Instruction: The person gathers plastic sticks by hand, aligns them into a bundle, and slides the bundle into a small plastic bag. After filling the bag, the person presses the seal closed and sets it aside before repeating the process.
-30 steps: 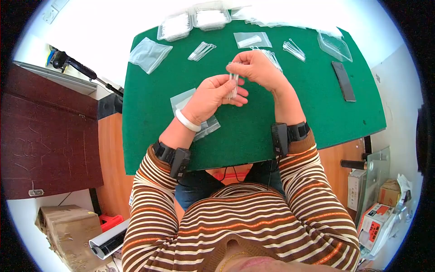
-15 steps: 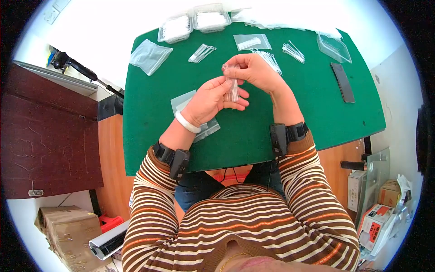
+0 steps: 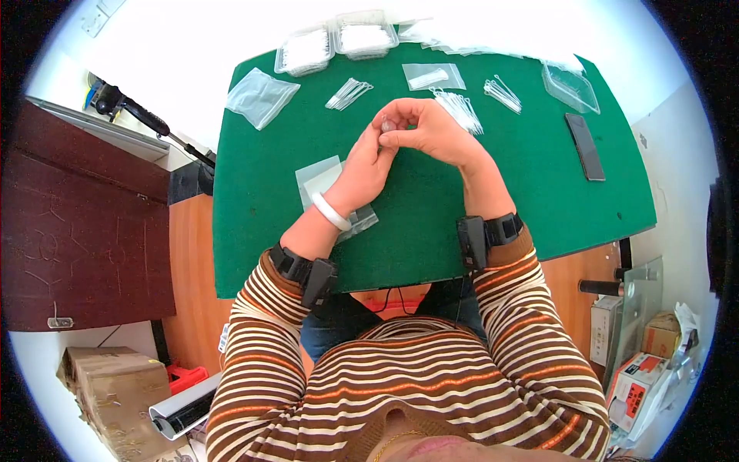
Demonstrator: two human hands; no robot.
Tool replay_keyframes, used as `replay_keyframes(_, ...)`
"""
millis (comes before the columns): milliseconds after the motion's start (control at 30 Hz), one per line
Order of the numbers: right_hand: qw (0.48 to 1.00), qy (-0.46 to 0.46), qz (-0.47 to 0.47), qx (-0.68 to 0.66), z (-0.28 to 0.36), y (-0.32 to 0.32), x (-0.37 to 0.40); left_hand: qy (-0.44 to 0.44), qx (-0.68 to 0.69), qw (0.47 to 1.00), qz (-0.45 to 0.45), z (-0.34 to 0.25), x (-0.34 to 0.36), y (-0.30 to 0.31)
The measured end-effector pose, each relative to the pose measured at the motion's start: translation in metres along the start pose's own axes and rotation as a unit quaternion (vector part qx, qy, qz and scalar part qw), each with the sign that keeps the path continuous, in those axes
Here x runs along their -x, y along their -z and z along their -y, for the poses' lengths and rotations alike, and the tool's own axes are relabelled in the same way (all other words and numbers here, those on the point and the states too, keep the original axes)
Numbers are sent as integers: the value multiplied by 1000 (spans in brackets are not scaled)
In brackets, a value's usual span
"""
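Note:
Both my hands are together over the green table. Between them is a small clear plastic bag [image 3: 387,125], mostly covered by my fingers. My left hand [image 3: 369,171] is closed around it, seen from the back. My right hand [image 3: 431,132] pinches its upper end with thumb and fingers. Below my left wrist lies a flat clear zip bag [image 3: 309,179]. Just behind my right hand is a bundle of thin white sticks with looped ends [image 3: 459,110]. Behind that lies a clear bag [image 3: 454,75] with white sticks inside.
Two clear tubs, left [image 3: 305,52] and right [image 3: 365,37], hold white sticks at the back. More stick bundles lie at left [image 3: 348,94] and right [image 3: 503,94]. A plastic bag [image 3: 260,96], a clear tray [image 3: 570,87] and a phone [image 3: 585,146] lie around the green table [image 3: 539,192].
My left hand has turned and closed over the bag of thin sticks, which was plainly visible before and is now mostly hidden. The view has shifted slightly.

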State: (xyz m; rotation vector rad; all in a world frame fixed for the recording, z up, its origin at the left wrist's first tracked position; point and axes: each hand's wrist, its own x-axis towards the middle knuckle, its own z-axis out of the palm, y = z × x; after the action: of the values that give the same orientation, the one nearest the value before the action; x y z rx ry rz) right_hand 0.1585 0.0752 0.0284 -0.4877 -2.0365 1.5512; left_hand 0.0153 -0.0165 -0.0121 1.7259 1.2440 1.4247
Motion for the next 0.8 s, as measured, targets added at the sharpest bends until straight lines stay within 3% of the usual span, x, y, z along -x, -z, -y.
replay_keyframes(133,1000,-4,-19,9,3,-3,-1,-6,-21,1000,-14,2,2,-1)
replay_keyframes(233,994,-85,-60,32,11,-3,1,17,-56,998,-6,8,3,1)
replay_keyframes(500,999,-8,-38,-11,1,-6,-1,-16,-109,994,-29,15,3,-2)
replay_keyframes(700,996,-20,-69,44,0,-7,-3,-37,-189,981,-27,16,4,2)
replay_keyframes(800,994,-30,-93,51,3,-7,-3,-95,-208,972,-47,9,0,4)
